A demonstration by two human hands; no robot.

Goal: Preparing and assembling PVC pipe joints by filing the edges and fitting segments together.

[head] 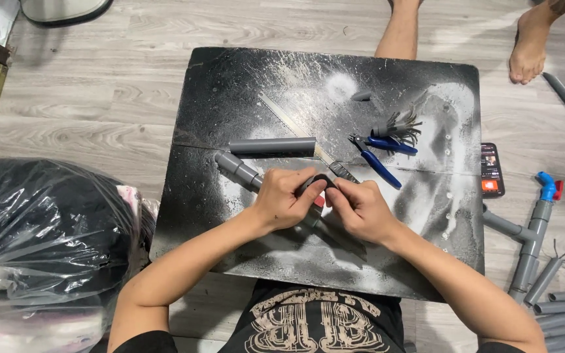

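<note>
Grey pipe: lying on the black board, long axis running toward its far-left corner; left hand gripping its near end, right hand pinching the dark tape roll alongside.

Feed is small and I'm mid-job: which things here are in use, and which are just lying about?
In use:
left hand
right hand
grey pipe with coupling
black tape roll

Lying about:
short grey pipe
blue pliers
phone
blue-handled valve assembly
plastic-wrapped bundle
</note>
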